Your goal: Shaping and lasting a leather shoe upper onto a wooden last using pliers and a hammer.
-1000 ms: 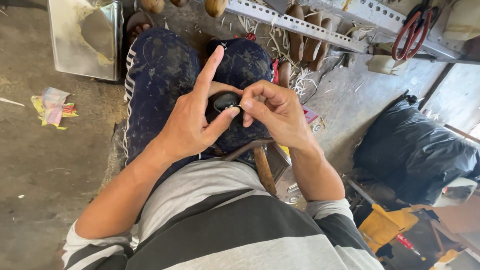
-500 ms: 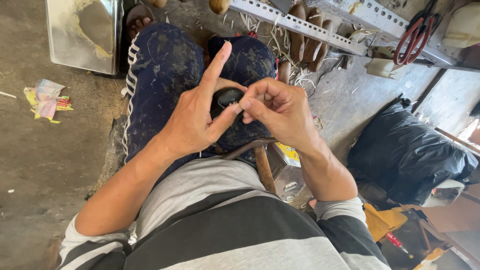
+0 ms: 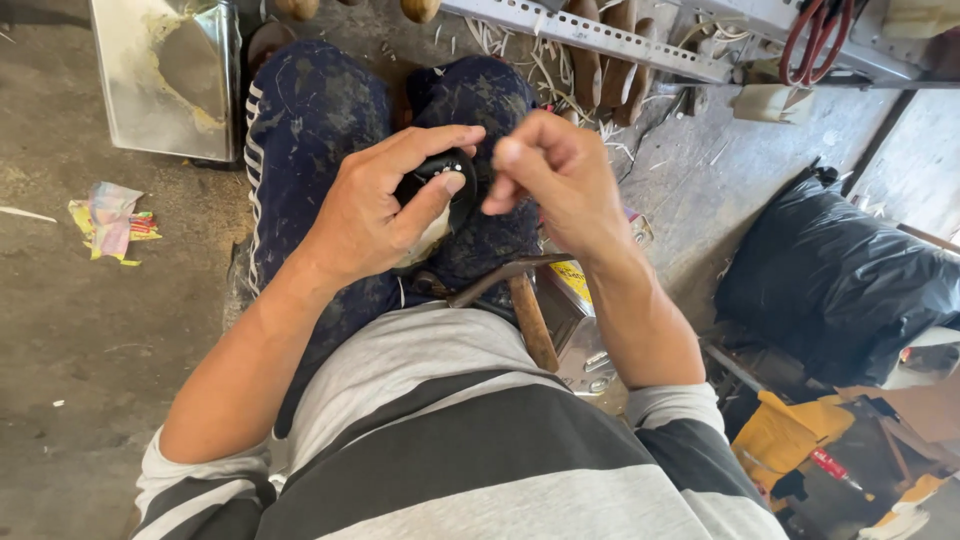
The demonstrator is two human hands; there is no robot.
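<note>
My left hand (image 3: 385, 205) grips a small black object (image 3: 437, 180) with pale studs on its face, held over my lap, thumb pressed on its front. Just to its right, my right hand (image 3: 555, 175) has its fingers pinched together; whether something tiny sits between the fingertips I cannot tell. Both hands hover above my knees in dark blue, stained trousers (image 3: 310, 120). A hammer with a wooden handle (image 3: 528, 305) lies across my right thigh below the hands.
A shiny metal box (image 3: 165, 75) stands on the concrete floor at the upper left. Crumpled coloured paper (image 3: 110, 220) lies left. A perforated metal rail (image 3: 590, 35) runs across the top. A black plastic bag (image 3: 840, 290) sits right, yellow packaging (image 3: 780, 440) below it.
My left index finger, raised before, has curled down onto the black object. My right hand has pulled slightly away from it to the right, fingers still pinched.
</note>
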